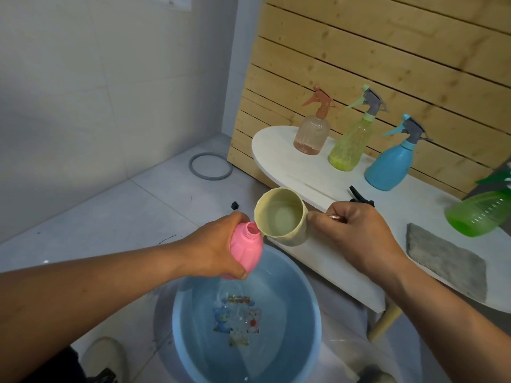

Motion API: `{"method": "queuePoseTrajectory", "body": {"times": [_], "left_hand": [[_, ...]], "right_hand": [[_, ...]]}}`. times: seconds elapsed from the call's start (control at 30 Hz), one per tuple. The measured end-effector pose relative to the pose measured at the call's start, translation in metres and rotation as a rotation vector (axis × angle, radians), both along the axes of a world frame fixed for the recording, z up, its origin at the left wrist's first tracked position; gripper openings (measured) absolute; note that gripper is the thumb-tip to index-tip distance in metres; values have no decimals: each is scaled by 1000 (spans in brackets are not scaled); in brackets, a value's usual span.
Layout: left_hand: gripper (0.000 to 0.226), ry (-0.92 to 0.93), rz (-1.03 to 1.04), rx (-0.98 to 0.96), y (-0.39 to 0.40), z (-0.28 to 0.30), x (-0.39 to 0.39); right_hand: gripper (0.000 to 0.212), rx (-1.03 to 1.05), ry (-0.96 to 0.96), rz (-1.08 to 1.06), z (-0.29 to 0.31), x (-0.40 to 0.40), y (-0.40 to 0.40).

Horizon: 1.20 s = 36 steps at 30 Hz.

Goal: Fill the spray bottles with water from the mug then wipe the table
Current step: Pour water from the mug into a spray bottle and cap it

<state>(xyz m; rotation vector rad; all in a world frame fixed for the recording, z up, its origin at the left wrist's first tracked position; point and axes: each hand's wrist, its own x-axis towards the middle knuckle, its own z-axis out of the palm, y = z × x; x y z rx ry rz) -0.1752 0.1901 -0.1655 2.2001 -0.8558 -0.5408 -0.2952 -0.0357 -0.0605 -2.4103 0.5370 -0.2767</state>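
Pink plastic fills our left hand (pixel 218 248): the fingers wrap round the capless pink bottle (pixel 247 248), held tilted above the blue basin (pixel 312 327), well off the surface. Our right hand (pixel 359 233) pinches the handle of the cream mug (pixel 284 217), whose faceted rim touches the bottle's threaded neck. The mug is tipped toward us and we see a little water in its bottom.

Open floor lies to the left of the basin, pale tile running back to the white wall, with a grey ring (pixel 210 166) lying flat near the corner. The white surface (pixel 279 158) ends in a rounded edge just behind the mug; its near edge runs past our right wrist, and a slanted wooden leg shows below it.

On the surface stand three capped bottles in a row against the slatted pine wall: a ribbed peach bottle (pixel 312 134), a yellow-green bottle (pixel 347 145) and a smooth blue bottle (pixel 388 167). A green bottle (pixel 481 214) sits at the right edge, and a fuzzy grey cloth (pixel 445 258) lies flat near it. A black sprayer head (pixel 359 196) lies just behind our right hand.

The basin holds clear water over a cartoon print.
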Motion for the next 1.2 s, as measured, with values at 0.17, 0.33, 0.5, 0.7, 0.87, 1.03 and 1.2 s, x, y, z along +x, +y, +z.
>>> {"method": "queuePoseTrajectory", "body": {"times": [0.17, 0.33, 0.5, 0.7, 0.87, 1.03, 1.2], "left_hand": [[95, -6, -4, -8, 0, -1, -2], [95, -19, -10, -2, 0, -2, -3], [94, -27, -13, 6, 0, -2, -5], [95, -29, -12, 17, 0, -1, -6], [94, -34, -16, 31, 0, -1, -7], [95, -25, -16, 28, 0, -2, -7], [95, -16, -14, 26, 0, -3, -7]], "right_hand": [[46, -22, -11, -1, 1, -2, 2], [47, -41, -12, 6, 2, -5, 4], [45, -72, -17, 11, 3, -6, 7], [44, -112, -21, 4, 4, -7, 9], [44, -140, -32, 1, 4, -9, 11], [44, -174, -34, 8, 6, -10, 13], [44, -197, -32, 13, 6, -11, 16]]}}
